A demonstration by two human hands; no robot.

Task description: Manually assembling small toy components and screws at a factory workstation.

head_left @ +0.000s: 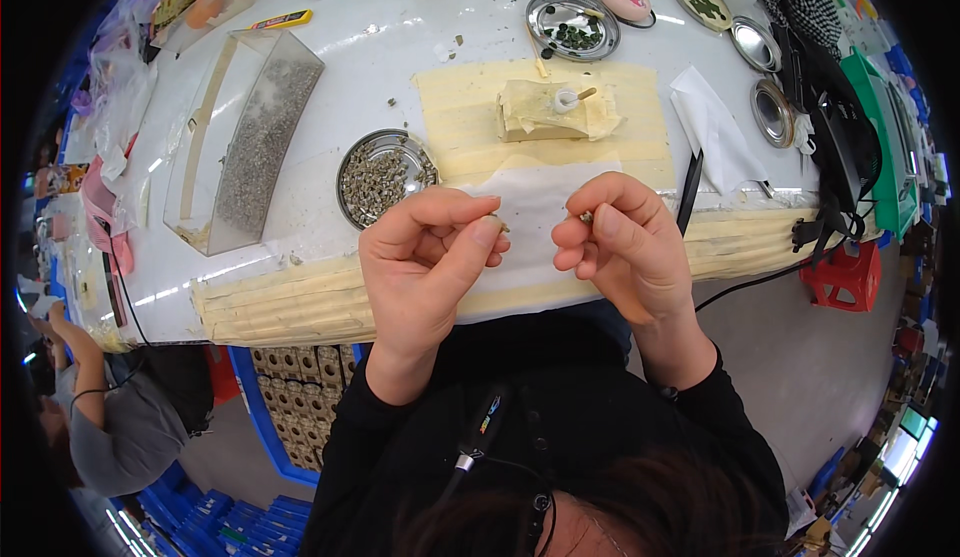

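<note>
My left hand [425, 267] is raised over the near edge of the table, thumb and forefinger pinched on a small metal piece [503, 227]. Across from it, my right hand [635, 247] pinches another small metal piece [586, 217] between thumb and fingers. Both pieces are mostly hidden by the fingertips, and the hands are apart. Beneath them lies a white sheet [535, 182] on yellow tape. Just beyond my left hand stands a round metal dish [345, 179] full of small metal parts. Farther off, a tape-wrapped block [520, 122] carries a small white cup [565, 100] with a stick in it.
A clear bin [205, 147] of small metal parts stands at left. Toward the back right is a metal plate [535, 22] of dark green pieces, with a folded white cloth [715, 137] nearer. A blue crate [250, 387] sits below the table, and another person's arm [88, 367] shows at far left.
</note>
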